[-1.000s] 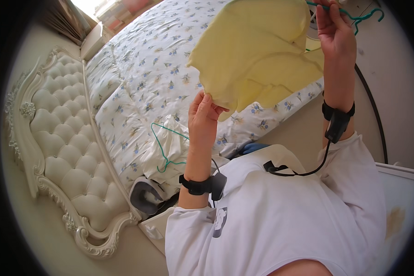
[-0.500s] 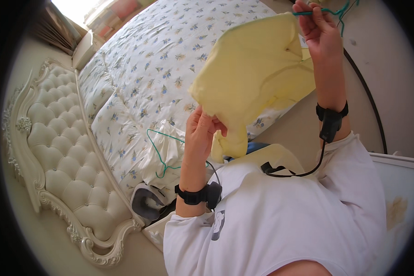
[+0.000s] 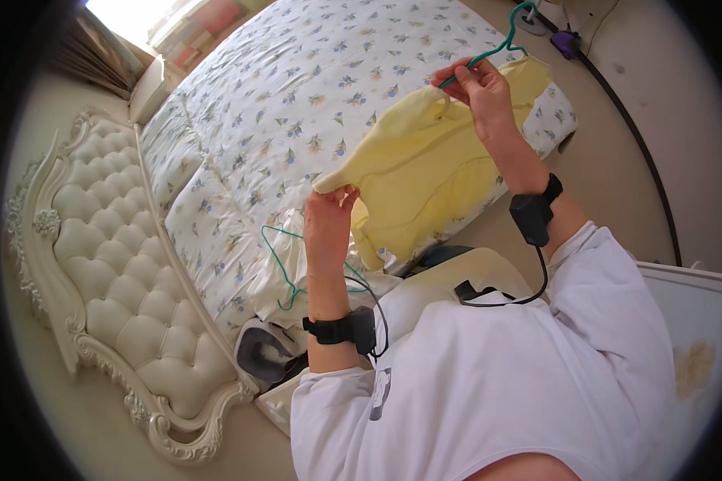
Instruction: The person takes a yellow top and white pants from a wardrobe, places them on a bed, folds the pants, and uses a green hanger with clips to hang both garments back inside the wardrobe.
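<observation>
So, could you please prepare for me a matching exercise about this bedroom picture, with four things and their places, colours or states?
Column one:
1. left hand
2. headboard
3. right hand
4. bed cover

Column two:
A. white with small flowers
B. holds a green hanger
C. cream, with tufted padding
D. pinches the left end of a yellow garment

Right pairs: 1-D, 2-C, 3-B, 4-A.

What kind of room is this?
Most likely a bedroom: there's a carved, button-tufted headboard at the end of a wide, floral-covered bed, plus a brown curtain beyond.
</observation>
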Demonstrator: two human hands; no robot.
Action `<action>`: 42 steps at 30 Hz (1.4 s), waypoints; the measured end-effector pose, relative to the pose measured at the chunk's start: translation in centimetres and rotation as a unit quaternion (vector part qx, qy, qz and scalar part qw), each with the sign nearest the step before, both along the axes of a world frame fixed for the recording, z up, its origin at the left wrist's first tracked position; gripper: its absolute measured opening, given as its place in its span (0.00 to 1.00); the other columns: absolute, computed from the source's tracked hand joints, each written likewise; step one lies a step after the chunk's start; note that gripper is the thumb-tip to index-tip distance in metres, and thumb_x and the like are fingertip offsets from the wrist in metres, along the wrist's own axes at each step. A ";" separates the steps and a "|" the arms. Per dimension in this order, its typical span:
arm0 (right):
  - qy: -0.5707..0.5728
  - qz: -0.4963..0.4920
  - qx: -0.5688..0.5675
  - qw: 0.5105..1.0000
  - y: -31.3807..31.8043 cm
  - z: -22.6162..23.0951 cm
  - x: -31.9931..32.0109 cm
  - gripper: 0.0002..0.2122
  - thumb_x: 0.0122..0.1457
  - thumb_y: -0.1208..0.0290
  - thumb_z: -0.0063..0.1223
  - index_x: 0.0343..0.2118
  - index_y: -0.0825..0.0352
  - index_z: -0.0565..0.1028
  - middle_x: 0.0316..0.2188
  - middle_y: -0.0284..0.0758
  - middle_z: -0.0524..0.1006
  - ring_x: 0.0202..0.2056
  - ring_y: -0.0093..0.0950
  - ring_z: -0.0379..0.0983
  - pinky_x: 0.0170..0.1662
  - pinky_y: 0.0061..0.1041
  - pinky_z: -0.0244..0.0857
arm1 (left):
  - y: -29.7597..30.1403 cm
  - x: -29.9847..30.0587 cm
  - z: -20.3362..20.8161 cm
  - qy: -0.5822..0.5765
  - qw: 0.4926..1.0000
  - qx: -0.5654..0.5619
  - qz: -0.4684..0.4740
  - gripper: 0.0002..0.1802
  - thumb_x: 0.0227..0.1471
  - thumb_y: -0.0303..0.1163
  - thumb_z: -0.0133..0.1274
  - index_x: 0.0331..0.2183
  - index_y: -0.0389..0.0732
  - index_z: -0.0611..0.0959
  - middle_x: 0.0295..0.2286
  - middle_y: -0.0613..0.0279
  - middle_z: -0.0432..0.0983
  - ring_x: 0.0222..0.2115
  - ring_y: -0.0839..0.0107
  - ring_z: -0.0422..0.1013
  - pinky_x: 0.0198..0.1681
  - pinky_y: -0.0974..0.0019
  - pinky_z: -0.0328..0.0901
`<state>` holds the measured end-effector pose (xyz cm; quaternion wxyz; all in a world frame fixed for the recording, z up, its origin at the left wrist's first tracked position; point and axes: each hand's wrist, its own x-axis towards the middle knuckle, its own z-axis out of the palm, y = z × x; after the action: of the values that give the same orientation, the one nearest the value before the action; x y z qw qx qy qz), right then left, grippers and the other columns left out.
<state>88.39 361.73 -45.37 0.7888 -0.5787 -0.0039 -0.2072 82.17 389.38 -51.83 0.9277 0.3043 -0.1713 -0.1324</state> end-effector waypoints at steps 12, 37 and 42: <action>0.196 0.006 0.277 0.941 -2.3 -6.4 4.8 0.05 0.63 0.73 0.41 0.36 0.66 0.69 0.34 0.35 0.76 0.36 0.28 0.75 0.38 0.29 0.73 | 6.4 -1.1 -6.2 0.134 0.956 0.026 0.260 0.09 0.59 0.34 0.43 0.36 0.41 0.74 0.39 0.61 0.73 0.44 0.67 0.68 0.53 0.55 0.58; 0.320 0.683 -0.042 0.655 0.5 -7.0 1.0 0.08 0.61 0.69 0.44 0.37 0.67 0.71 0.18 0.23 0.62 0.17 0.12 0.52 0.20 0.13 0.47 | 18.5 -8.4 -1.2 0.200 0.846 0.097 0.484 0.11 0.56 0.40 0.49 0.34 0.43 0.76 0.31 0.66 0.76 0.33 0.74 0.72 0.38 0.66 0.67; 0.313 0.585 0.036 0.748 -1.1 -9.8 1.6 0.05 0.60 0.69 0.46 0.34 0.64 0.70 0.16 0.20 0.59 0.17 0.10 0.50 0.18 0.12 0.44 | 16.7 -8.0 6.7 0.128 0.845 0.118 0.505 0.12 0.56 0.40 0.50 0.35 0.42 0.77 0.31 0.68 0.76 0.31 0.76 0.70 0.35 0.70 0.65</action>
<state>89.97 360.62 -55.17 0.7329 -0.4668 -0.0873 0.4872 74.12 406.07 -45.11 0.8367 0.4367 0.1431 0.2979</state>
